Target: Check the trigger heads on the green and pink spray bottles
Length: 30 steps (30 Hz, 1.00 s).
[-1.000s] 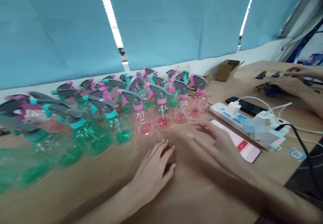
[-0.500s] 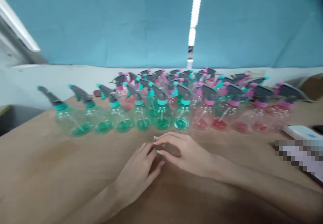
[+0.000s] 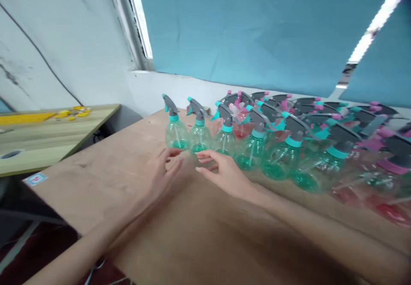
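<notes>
Spray bottles stand upright in rows on the wooden table (image 3: 128, 148). At the left end of the front row is a green spray bottle (image 3: 175, 133) with a turquoise collar and grey trigger head. Beside it stands a second green spray bottle (image 3: 199, 135). My left hand (image 3: 162, 169) is just in front of the first bottle, fingers apart and holding nothing. Nearby, my right hand (image 3: 221, 171) reaches in front of the second and third bottles, its fingers loosely spread with nothing in them. Whether any fingertip touches a bottle, I cannot tell.
Farther right in the front row is a pink spray bottle (image 3: 393, 169), with several more bottles behind. A second table (image 3: 86, 129) at the left carries yellow pieces (image 3: 72, 113). A blue sheet (image 3: 257, 32) covers the window behind. A small sticker (image 3: 36, 179) marks the table's left corner.
The view has swung left, bringing the side table into sight. My hands, close together before, have come apart and are now at the left end of the front row.
</notes>
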### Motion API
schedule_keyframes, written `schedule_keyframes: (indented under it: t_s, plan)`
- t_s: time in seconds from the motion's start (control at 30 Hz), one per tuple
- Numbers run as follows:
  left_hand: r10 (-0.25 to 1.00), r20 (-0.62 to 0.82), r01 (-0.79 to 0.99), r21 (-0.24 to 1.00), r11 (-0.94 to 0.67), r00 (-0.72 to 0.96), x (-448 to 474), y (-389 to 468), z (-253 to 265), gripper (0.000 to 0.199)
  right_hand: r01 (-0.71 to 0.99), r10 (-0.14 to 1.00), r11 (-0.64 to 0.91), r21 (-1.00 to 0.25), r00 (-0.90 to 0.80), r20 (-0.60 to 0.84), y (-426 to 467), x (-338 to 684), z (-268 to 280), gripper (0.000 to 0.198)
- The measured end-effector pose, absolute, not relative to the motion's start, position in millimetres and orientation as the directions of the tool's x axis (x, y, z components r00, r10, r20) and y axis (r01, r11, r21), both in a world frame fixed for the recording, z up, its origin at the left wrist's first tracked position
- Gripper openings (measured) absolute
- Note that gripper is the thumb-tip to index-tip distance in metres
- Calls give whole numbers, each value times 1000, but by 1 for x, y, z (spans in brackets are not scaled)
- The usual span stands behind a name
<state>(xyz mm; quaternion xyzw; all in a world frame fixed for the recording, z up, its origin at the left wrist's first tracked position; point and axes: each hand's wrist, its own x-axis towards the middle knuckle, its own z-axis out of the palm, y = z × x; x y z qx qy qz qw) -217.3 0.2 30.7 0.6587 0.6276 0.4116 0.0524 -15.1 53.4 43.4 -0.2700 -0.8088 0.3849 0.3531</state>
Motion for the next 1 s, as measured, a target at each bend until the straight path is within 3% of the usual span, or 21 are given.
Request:
schedule_keyframes:
  t_s: [0.17, 0.33, 0.7, 0.9, 1.0]
  plan:
    - [774, 508, 738, 670, -80, -378, -257, 37, 35, 53, 156, 743, 463, -872, -605, 286, 66, -52, 43, 34]
    - [826, 421, 698, 714, -47, -375, -261, 72, 38, 77, 138, 756, 409, -902, -606, 250, 73, -71, 35, 35]
    - [840, 373, 663, 748, -21, -394, -255, 89, 44, 63, 115, 757, 363, -925, -615, 221, 69, -70, 37, 35]
    - [842, 387, 669, 742, -42, -376, -261, 52, 37, 66, 91, 727, 383, -919, -644, 239, 62, -53, 45, 31]
    - [856, 410, 687, 721, -91, -316, -247, 20, 37, 54, 93, 720, 411, -907, -642, 261, 56, -41, 55, 31]
